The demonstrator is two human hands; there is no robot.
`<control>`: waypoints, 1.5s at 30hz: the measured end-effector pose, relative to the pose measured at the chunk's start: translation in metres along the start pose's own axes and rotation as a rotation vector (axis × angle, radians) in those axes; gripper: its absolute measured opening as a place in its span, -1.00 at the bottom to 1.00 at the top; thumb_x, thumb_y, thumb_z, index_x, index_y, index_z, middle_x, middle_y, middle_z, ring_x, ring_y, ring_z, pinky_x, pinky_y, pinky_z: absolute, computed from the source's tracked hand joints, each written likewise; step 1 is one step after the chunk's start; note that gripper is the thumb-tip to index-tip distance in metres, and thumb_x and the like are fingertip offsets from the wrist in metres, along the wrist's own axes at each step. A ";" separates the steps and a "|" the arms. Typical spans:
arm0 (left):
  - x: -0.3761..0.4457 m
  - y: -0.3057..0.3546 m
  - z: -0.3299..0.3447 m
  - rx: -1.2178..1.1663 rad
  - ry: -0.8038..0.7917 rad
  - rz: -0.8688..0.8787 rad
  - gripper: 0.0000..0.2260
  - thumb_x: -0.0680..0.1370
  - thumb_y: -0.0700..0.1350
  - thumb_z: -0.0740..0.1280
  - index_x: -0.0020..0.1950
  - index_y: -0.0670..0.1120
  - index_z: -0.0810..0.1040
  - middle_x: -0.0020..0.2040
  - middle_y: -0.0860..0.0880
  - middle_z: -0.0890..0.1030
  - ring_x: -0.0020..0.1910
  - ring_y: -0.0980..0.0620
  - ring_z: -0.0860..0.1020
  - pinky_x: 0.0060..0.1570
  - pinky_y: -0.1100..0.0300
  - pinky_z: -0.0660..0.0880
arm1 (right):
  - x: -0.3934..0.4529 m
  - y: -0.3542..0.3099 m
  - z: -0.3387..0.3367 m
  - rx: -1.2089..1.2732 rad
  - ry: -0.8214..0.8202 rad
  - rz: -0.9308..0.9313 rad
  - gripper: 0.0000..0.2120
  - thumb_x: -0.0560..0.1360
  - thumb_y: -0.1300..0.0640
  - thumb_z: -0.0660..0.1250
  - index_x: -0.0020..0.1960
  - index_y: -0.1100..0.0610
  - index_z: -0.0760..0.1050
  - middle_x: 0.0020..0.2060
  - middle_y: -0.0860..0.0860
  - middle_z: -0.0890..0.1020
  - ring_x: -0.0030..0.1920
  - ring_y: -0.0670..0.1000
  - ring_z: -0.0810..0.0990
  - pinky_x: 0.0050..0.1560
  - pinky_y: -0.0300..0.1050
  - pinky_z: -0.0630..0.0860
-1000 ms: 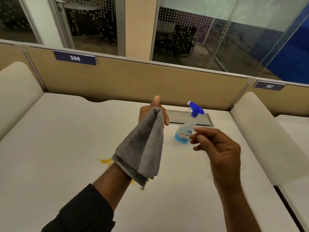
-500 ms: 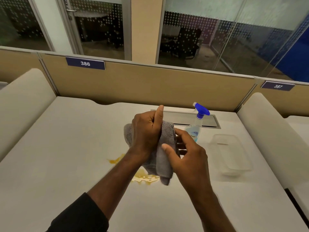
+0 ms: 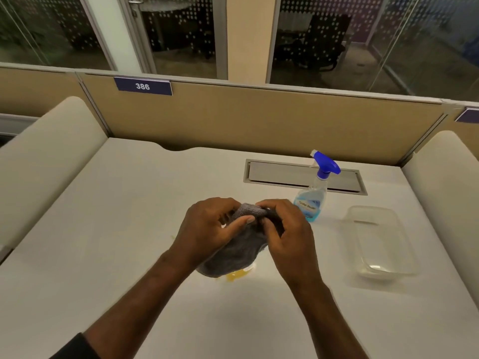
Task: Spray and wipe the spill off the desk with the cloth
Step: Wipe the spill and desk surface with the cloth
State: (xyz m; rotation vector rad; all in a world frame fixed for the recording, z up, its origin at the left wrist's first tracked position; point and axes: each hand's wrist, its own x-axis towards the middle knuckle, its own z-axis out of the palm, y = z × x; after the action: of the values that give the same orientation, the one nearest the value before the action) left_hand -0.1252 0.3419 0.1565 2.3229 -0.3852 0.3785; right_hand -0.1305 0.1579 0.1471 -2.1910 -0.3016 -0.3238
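Note:
Both hands hold a bunched grey cloth (image 3: 234, 255) above the middle of the white desk (image 3: 116, 229). My left hand (image 3: 207, 229) grips its left side with the thumb across the top. Fingers of my right hand (image 3: 287, 231) pinch its upper right edge. A yellow-orange spill (image 3: 237, 275) shows on the desk just under the cloth; most of it is hidden by the cloth and my hands. A clear spray bottle (image 3: 312, 200) with blue liquid and a blue trigger head stands upright behind my right hand, untouched.
A clear plastic container (image 3: 375, 244) lies at the right of the desk. A grey cable hatch (image 3: 285, 174) is set into the desk at the back. Tan partition panels (image 3: 259, 120) and cream side dividers (image 3: 39, 156) bound the desk.
The cloth hung from my raised left hand alone; my right hand then came in and took it too. Both hands have lowered toward the spill and bunched the cloth. The camera tilted down.

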 end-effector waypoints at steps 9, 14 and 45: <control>-0.015 -0.004 0.010 0.231 0.100 0.174 -0.81 0.54 0.03 0.38 -0.12 -0.08 0.61 -0.17 -0.02 0.59 -0.27 0.01 0.53 -0.38 0.11 0.49 | -0.060 0.007 0.039 1.138 -0.009 1.012 -0.51 0.52 -0.18 0.31 0.23 0.18 0.59 0.05 0.17 0.74 0.07 0.14 0.73 0.16 0.16 0.63; -0.044 -0.024 0.011 0.201 -0.139 0.436 -0.88 0.53 -0.11 0.40 0.03 -0.11 0.64 0.18 -0.14 0.63 0.01 -0.11 0.65 -0.14 0.09 0.60 | -0.062 -0.004 0.058 1.594 0.044 1.126 -0.19 0.47 -0.42 0.26 0.38 0.25 0.48 0.29 0.32 0.59 0.26 0.30 0.61 0.30 0.25 0.51; -0.100 -0.364 0.019 0.568 -0.344 -0.417 -0.22 0.54 0.33 -0.21 0.61 -0.16 -0.01 0.63 -0.15 -0.04 0.61 -0.14 -0.09 0.53 -0.18 -0.16 | -0.024 0.087 0.074 0.284 0.278 0.815 -0.85 0.61 0.04 0.32 0.13 0.09 0.53 0.10 0.15 0.60 -0.01 -0.13 0.61 0.00 -0.19 0.54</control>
State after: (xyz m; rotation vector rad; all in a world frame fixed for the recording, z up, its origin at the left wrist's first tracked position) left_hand -0.0750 0.5930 -0.1216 2.9458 0.0712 -0.1450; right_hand -0.1158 0.1638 0.0319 -1.7805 0.6517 -0.1082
